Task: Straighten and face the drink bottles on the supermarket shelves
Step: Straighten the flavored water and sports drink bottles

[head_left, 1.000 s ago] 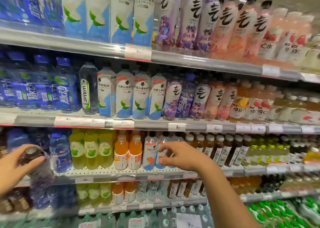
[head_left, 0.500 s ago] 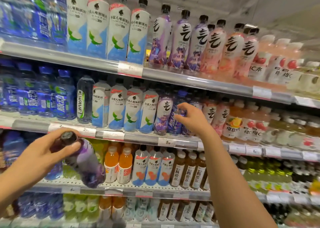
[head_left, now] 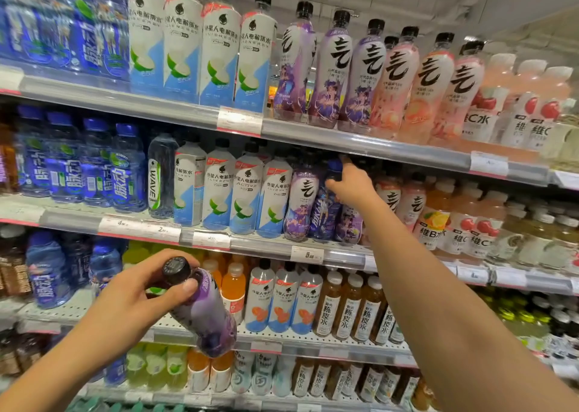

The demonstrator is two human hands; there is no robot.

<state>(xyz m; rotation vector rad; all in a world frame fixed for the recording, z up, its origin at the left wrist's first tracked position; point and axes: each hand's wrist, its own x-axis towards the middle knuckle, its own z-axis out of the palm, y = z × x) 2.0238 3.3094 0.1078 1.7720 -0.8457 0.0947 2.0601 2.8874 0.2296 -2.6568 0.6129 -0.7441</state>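
Best lift the stray dark-blue plastic bottle with the blue cap (head_left: 326, 206) straight up by its neck, clear of the purple-labelled bottles (head_left: 299, 205) flanking it at the middle shelf's front edge (head_left: 269, 247). Right hand (head_left: 352, 187) reaching forward, arm extended, fingers closed round that neck. Left hand (head_left: 131, 302) low, gripping a tilted purple black-capped bottle (head_left: 203, 311) near its cap.

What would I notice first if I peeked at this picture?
Probably the purple bottle tilted low in front, held near its black cap by the left hand. Next, the right hand reaching to the middle shelf, gripping a blue bottle that sits among purple ones.
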